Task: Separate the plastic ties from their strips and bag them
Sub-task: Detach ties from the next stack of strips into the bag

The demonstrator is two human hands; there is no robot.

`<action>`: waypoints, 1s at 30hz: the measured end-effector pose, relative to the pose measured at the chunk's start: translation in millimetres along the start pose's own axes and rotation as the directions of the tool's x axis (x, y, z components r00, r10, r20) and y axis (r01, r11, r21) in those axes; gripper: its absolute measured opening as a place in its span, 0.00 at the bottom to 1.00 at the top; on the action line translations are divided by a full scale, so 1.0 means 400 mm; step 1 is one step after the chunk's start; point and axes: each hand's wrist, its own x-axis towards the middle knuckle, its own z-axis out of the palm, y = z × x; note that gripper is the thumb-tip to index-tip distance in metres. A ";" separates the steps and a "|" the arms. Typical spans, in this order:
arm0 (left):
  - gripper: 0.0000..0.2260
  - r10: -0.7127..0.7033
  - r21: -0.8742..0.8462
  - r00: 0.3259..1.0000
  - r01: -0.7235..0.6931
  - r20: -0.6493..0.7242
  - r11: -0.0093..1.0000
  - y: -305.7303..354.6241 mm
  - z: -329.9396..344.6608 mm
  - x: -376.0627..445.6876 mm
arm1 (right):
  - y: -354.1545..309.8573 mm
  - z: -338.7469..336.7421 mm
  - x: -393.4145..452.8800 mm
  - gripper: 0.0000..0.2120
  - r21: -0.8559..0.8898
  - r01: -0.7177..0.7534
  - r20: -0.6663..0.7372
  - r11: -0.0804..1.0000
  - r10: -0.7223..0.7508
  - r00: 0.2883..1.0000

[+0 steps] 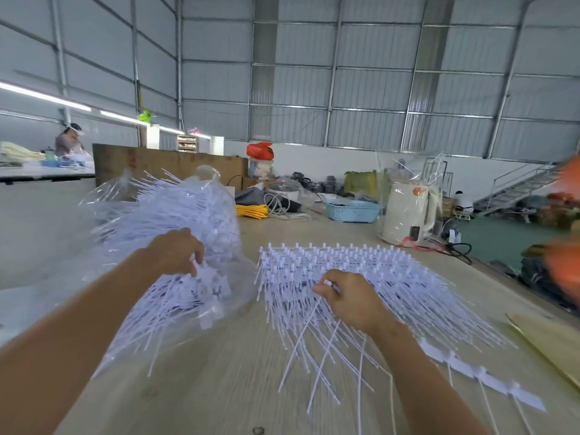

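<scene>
A: Obs., left side first. What is at 9 o'clock?

B: Clear crinkled plastic bag (pixel 175 215) lying on the pale wood-grain table (pixel 219 372), stuffed with loose thin white plastic ties (pixel 188 296); their tails fan out of the bag mouth toward 7 o'clock.

A: Left hand (pixel 177 251)?

B: Fingers curled shut on a clump of those ties at the bag mouth.

A: Centre to 3 o'clock?

B: Stacked white plastic tie strips (pixel 376 277), heads in rows at the far edge, tails spread toward the near edge. Right hand (pixel 348 296) rests on the stack, thumb and fingers pinched on a few ties whose tails hang toward 6 o'clock. Hands are well apart.

A: Background?

B: At 1 o'clock, light blue perforated plastic basket (pixel 353 211); beside it, toward 2 o'clock, a white kettle-like appliance in clear wrap (pixel 408 211). Blurred orange shape at the right edge, cannot tell what.
</scene>
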 end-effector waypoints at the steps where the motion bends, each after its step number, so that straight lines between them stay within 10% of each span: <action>1: 0.16 -0.033 0.073 0.999 0.031 0.034 0.997 0.009 -0.007 -0.003 | -0.002 0.000 0.000 0.13 -0.004 0.004 0.003 1.000 -0.004 1.000; 5: 0.15 -0.073 0.212 0.995 0.087 -0.070 0.973 0.127 -0.067 -0.030 | -0.015 -0.003 0.000 0.15 0.017 0.021 0.011 1.000 -0.022 1.000; 8: 0.13 0.042 -0.179 0.934 -0.113 -0.356 0.977 0.281 -0.067 -0.057 | -0.029 -0.008 -0.003 0.15 0.152 0.003 0.012 0.988 -0.005 1.000; 10: 0.20 0.131 -0.564 0.953 -0.269 -0.273 0.781 0.378 -0.041 -0.079 | -0.036 -0.007 -0.006 0.21 0.222 0.025 -0.015 0.975 -0.023 1.000; 15: 0.16 0.277 -0.978 0.961 -0.055 0.003 0.202 0.485 0.052 -0.105 | -0.017 -0.014 -0.007 0.32 0.242 0.040 -0.035 0.970 -0.032 0.999; 30: 0.20 -0.153 -0.970 0.966 -0.184 -0.208 0.160 0.491 0.106 -0.072 | -0.019 -0.039 -0.006 0.21 -0.116 -0.015 0.130 0.993 0.031 0.991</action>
